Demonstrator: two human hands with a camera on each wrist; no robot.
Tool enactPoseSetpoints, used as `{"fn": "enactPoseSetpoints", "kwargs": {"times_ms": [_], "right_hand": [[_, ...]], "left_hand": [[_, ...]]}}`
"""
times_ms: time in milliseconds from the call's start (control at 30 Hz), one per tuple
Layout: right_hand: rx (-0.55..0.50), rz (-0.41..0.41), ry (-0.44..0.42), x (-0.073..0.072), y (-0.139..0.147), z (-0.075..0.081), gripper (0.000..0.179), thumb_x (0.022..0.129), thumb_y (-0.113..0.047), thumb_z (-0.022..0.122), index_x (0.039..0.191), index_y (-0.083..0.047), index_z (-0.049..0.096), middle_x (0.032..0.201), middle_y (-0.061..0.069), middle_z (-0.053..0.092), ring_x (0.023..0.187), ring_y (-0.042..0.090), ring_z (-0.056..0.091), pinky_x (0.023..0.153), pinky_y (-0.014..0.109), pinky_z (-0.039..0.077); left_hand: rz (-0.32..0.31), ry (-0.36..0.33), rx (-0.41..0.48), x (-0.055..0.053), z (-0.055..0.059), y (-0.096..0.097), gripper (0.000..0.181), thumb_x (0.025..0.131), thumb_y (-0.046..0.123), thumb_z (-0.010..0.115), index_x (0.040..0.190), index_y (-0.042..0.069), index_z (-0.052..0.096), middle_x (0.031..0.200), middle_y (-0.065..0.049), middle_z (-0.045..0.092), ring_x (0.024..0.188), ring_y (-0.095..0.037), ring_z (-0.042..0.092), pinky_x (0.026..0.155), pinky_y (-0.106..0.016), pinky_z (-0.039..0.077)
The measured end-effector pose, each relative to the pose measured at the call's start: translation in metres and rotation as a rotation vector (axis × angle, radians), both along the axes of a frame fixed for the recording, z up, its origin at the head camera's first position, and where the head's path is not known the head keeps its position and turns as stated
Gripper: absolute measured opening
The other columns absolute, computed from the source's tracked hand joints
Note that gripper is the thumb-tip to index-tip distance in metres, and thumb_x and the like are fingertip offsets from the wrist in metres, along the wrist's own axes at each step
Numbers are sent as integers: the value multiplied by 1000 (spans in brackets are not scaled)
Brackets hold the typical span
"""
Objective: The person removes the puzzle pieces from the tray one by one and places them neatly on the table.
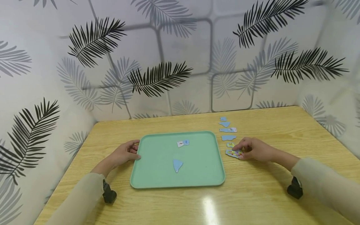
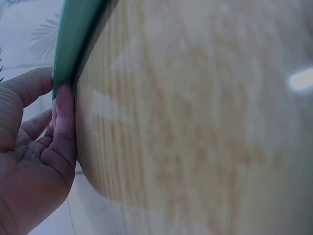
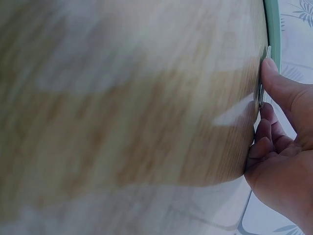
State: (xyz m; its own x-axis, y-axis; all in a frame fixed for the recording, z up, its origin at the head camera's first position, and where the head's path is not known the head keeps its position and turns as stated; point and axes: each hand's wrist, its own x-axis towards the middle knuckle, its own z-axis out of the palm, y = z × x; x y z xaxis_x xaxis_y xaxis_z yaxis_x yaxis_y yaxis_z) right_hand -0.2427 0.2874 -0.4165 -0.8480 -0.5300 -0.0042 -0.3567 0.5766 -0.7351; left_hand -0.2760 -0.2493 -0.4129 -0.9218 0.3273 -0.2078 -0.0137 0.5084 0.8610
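Plainly, in the head view the multicoloured piece [image 1: 232,153] is between the tray [image 1: 201,161] and the nearer right hand [image 1: 254,150], long axis roughly sideways, left end pointing trayward. Left wrist view: the left hand [image 2: 39,152] pinches the tray's rim. Right wrist view: thumb and fingers pinch the piece close against the counter [image 3: 146,127].

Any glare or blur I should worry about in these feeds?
Head: a bright glare streak on the table, below the tray and clear of the loose pieces; their print is too small to read. Left wrist: dim, soft wood grain, glare at the right edge. Right wrist: tabletop blurred, with pale reflections; right hand looks sharper.
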Motion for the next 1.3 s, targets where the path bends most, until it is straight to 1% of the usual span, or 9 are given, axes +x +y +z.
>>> {"fn": "enactPoseSetpoints", "kwargs": {"times_ms": [367,933,1167,1300], "right_hand": [[-11,6,0,1,-1,2,29,86,-12,74,113,-2,71,99,6,58,85,21,44,71,27,41],[28,-19,-32,0,0,3,30,85,-12,75,115,-5,71,103,6,59,90,23,46,77,27,43],[24,-27,-53,-2,1,7,36,84,-17,77,117,-5,69,110,8,61,92,24,48,78,30,45],[19,-47,-62,-4,-1,11,40,83,-17,78,119,-4,68,110,9,60,92,24,47,77,30,44]], "left_hand": [[-5,4,9,0,-1,0,75,86,2,71,149,-4,29,112,-15,48,95,-23,47,73,-28,48],[-1,7,12,0,-2,-1,75,86,1,71,149,-4,29,112,-15,48,96,-23,46,75,-28,48],[-8,1,24,2,-1,-1,75,87,1,70,150,-3,28,114,-16,47,98,-24,44,76,-28,48],[-5,4,16,2,0,0,75,87,2,70,150,-2,28,114,-16,47,97,-24,45,75,-28,48]]}}
